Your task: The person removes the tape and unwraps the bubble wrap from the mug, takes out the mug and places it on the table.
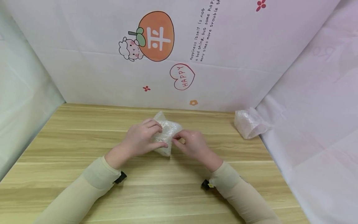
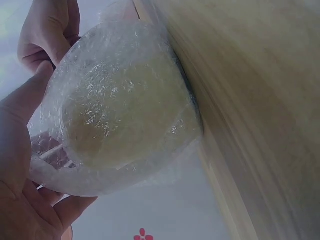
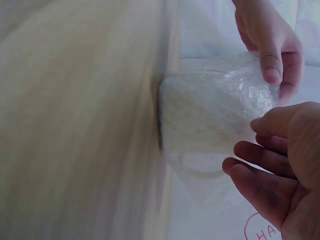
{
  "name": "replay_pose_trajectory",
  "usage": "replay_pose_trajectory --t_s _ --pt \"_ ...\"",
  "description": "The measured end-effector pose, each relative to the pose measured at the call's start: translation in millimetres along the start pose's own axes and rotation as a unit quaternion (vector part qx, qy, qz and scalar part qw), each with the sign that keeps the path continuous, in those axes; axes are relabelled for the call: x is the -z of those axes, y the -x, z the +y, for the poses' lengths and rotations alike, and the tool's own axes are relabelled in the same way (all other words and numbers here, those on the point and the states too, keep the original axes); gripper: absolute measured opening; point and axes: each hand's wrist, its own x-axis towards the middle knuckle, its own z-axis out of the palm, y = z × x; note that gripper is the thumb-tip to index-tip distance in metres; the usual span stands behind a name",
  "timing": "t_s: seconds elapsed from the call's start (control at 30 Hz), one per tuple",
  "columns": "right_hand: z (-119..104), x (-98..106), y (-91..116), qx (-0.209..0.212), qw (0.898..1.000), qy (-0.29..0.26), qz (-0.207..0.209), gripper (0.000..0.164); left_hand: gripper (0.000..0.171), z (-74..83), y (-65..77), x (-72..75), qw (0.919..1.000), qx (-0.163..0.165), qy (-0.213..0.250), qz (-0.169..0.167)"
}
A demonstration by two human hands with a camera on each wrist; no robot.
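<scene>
A rounded, cup-like thing in clear bubble wrap [image 1: 167,129] stands on the table at its middle. Through the film a pale, tan-coloured surface [image 2: 135,115] shows, and a dark edge lies along its base. From the left, my left hand [image 1: 141,137] holds the bundle, thumb on the near side and fingers curved over the far side. On the right side my right hand [image 1: 193,144] pinches the edge of the wrap between thumb and forefinger. Its other fingers [image 3: 260,187] are loosely bent beside the film. The wrap's creases blur the thing inside.
A second crumpled piece of bubble wrap [image 1: 249,123] lies at the table's back right edge. The wood-grain table [image 1: 156,199] meets a white printed cloth [image 1: 106,77] at the back, with white cloth at both sides.
</scene>
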Motion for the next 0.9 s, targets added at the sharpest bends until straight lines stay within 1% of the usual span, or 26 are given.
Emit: replay_pose_trajectory --t_s 0.13,0.27,0.37,0.5,0.73,0.8,0.9 --pt "-2 -7 2 0.004 1.000 0.010 0.021 0.012 0.054 -2.1 0.7 -0.5 1.0000 0.003 -0.004 -0.004" --pt "-7 -13 3 0.002 0.999 0.021 0.043 0.014 0.048 -3.2 0.7 0.1 1.0000 0.003 0.006 -0.006" --pt "-12 -16 3 -0.010 0.998 0.032 0.053 0.014 0.045 -3.6 0.7 0.3 0.9999 0.002 0.013 -0.007" --pt "-19 -19 2 -0.033 0.996 0.052 0.061 0.013 0.043 -4.0 0.7 0.3 0.9999 -0.004 0.014 -0.008" --pt "-23 -26 1 -0.045 0.992 0.088 0.078 0.018 0.043 -5.1 1.9 0.0 0.9999 -0.011 0.010 -0.007" --pt "-23 -26 1 -0.050 0.992 0.088 0.079 0.019 0.043 -5.5 2.0 -0.3 0.9999 -0.010 0.009 -0.006" --pt "-24 -24 1 -0.065 0.993 0.072 0.068 0.016 0.044 -5.6 1.2 -0.5 0.9999 -0.008 0.012 -0.008"
